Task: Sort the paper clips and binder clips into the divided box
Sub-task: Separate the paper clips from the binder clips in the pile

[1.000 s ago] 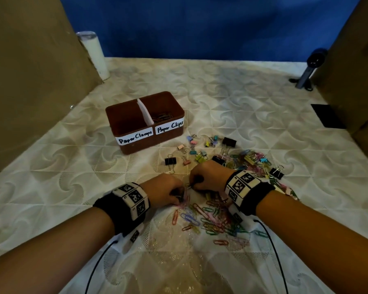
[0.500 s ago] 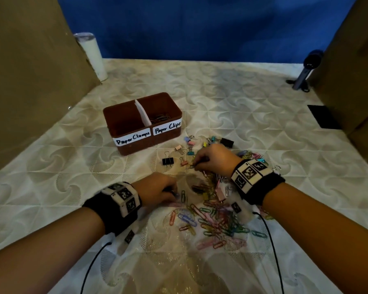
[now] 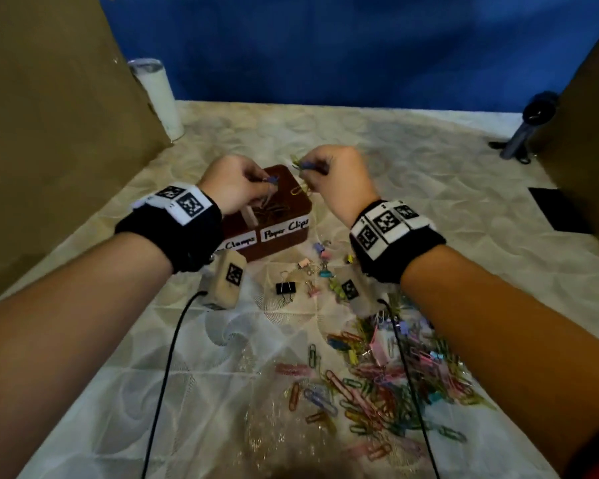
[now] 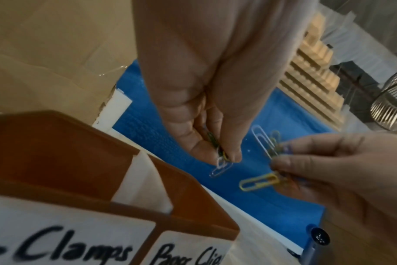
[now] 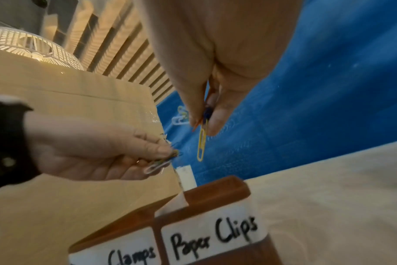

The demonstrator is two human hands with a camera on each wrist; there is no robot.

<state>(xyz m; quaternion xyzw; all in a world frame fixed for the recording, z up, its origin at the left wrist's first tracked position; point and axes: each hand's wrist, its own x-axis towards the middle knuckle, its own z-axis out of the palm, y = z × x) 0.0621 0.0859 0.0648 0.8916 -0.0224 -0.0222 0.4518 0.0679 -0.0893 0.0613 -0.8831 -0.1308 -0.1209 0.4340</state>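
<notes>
The brown divided box (image 3: 293, 236) (image 4: 188, 188) (image 5: 218, 186) carries labels "Paper Clamps" and "Paper Clips". Both hands hover over its right compartment, where several paper clips (image 3: 272, 212) lie. My left hand (image 3: 237, 188) (image 4: 224, 157) (image 5: 170, 152) pinches a small bunch of paper clips, a white one hanging lowest. My right hand (image 3: 320, 174) (image 4: 279, 161) (image 5: 204, 123) pinches another bunch, with a yellow clip (image 5: 201, 145) (image 4: 258, 182) dangling. A loose pile of coloured paper clips (image 3: 388, 385) lies near me. Binder clips (image 3: 286, 288) are scattered between pile and box.
A white tumbler (image 3: 158, 98) stands at the far left by a cardboard wall (image 3: 49, 133). A small dark stand (image 3: 529, 126) sits at the far right beside another cardboard wall, with a black pad (image 3: 554, 209) nearby. Sensor cables (image 3: 166, 375) trail from my wrists.
Both hands rose from the clip pile and moved forward to above the box's right compartment, each carrying paper clips. The camera view also tilted closer.
</notes>
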